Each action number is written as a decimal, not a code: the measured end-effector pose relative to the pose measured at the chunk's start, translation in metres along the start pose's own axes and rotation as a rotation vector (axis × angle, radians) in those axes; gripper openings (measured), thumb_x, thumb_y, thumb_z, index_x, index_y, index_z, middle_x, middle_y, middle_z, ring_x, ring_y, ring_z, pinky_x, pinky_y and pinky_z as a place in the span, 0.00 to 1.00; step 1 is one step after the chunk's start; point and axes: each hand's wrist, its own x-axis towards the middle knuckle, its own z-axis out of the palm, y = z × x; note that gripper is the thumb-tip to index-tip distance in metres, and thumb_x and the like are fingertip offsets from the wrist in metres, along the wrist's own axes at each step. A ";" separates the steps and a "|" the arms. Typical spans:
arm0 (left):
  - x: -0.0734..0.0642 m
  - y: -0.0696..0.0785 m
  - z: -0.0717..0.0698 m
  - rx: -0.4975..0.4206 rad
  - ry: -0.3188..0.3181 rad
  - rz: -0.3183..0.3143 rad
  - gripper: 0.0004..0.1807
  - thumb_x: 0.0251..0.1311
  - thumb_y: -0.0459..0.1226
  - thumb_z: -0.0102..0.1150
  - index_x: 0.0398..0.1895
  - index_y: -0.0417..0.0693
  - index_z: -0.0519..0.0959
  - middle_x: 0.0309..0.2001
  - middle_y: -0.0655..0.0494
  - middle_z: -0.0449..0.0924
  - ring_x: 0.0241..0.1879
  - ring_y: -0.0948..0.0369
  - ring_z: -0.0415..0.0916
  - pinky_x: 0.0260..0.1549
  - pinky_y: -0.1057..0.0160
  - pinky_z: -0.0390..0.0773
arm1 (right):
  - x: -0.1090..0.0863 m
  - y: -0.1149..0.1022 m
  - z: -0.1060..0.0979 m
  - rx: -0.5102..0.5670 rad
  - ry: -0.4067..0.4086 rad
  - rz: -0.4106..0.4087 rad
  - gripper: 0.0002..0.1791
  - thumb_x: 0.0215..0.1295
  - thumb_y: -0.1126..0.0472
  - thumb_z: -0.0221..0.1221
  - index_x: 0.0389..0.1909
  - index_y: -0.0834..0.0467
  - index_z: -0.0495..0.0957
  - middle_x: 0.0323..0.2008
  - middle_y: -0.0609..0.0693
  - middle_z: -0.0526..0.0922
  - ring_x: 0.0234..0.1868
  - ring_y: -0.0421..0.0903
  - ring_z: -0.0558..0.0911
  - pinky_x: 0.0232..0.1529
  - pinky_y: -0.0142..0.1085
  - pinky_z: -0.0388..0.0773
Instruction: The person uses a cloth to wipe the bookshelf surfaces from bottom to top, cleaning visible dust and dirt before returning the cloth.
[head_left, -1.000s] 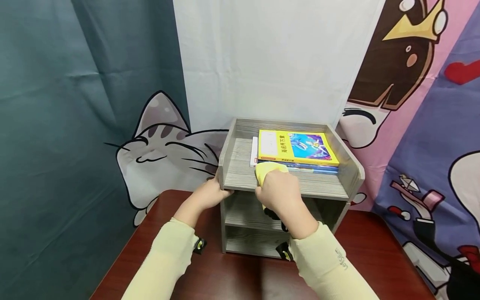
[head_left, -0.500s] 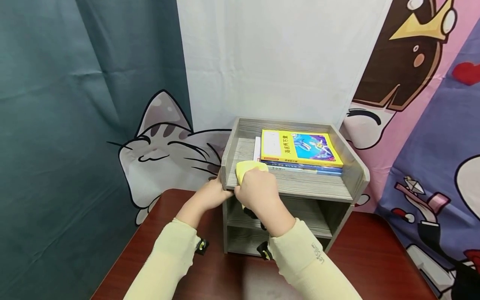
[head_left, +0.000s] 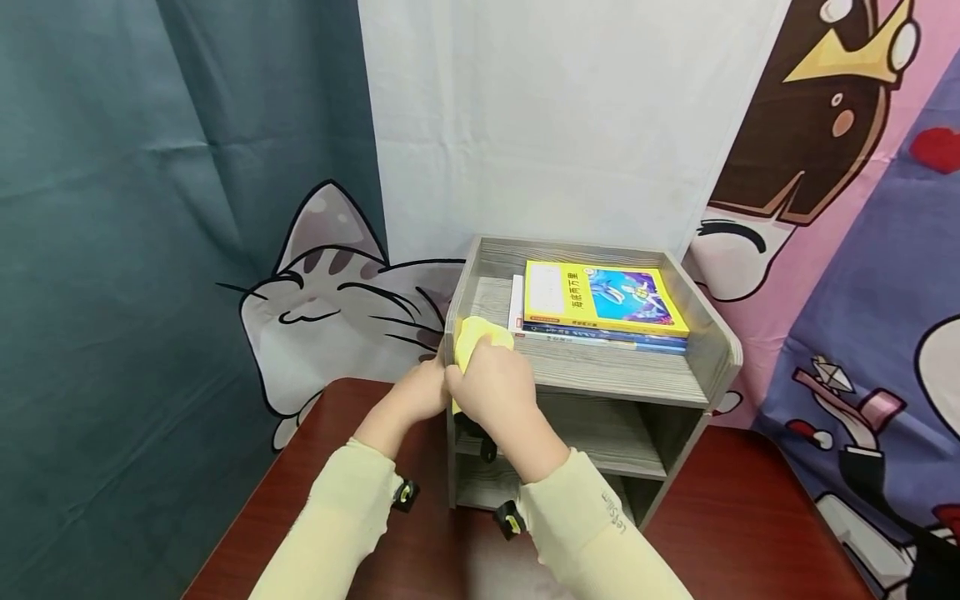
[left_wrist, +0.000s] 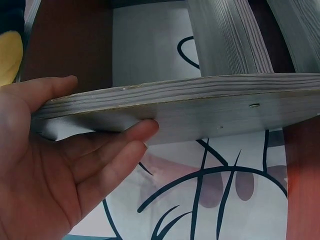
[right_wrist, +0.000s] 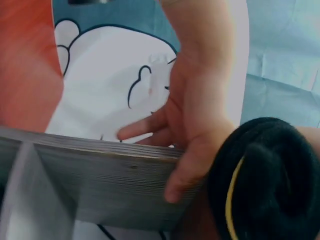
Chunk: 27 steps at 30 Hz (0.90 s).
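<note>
A small grey wood-grain desktop shelf [head_left: 600, 374] stands on the table. My left hand [head_left: 420, 390] grips its left side panel; in the left wrist view the thumb lies on the inner face and the fingers on the outer face of the panel [left_wrist: 220, 107]. My right hand [head_left: 493, 385] holds a yellow cloth [head_left: 471, 335] at the top board's left front corner, close beside the left hand. In the right wrist view the cloth's dark, rolled side [right_wrist: 265, 175] with a yellow edge shows near the left hand [right_wrist: 195, 110]; the right fingers are hidden.
A stack of several books, a yellow one [head_left: 551, 292] uppermost, lies on the top board towards the right. Below are two lower compartments. The dark red tabletop [head_left: 720, 500] extends around the shelf, with printed curtains [head_left: 555, 125] behind.
My right hand has moved left with the yellow cloth, from in front of the books to the left front corner. The left hand keeps its grip on the side panel.
</note>
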 end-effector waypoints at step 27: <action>-0.003 -0.003 0.004 0.056 0.036 0.065 0.09 0.59 0.27 0.50 0.42 0.41 0.67 0.19 0.54 0.67 0.18 0.58 0.66 0.22 0.58 0.67 | 0.011 0.003 -0.015 0.079 -0.062 -0.021 0.15 0.58 0.48 0.48 0.23 0.55 0.69 0.20 0.50 0.72 0.23 0.49 0.73 0.22 0.39 0.67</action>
